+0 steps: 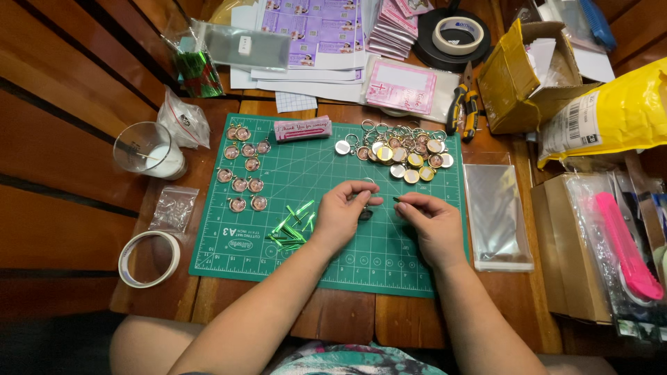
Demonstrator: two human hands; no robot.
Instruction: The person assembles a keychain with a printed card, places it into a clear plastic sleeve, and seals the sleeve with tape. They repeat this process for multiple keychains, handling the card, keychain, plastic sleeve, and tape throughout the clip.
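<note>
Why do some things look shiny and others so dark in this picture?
In the head view, light from above glares off the clear plastic sleeves and the pile of round metal keychains; the green cutting mat is evenly lit and sharp; the left hand and right hand cast only soft shadows; the bottom left corner falls into deep shade, and edges look slightly bent.

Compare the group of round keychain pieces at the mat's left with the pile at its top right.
The left group lies spread out in loose rows, each piece apart; the top-right pile is heaped together, pieces overlapping. The left group shows mostly pinkish picture faces; the top-right pile mixes pinkish faces with plain silver and gold ones, with split rings sticking out. Both lie on the green cutting mat, away from both hands.
</note>
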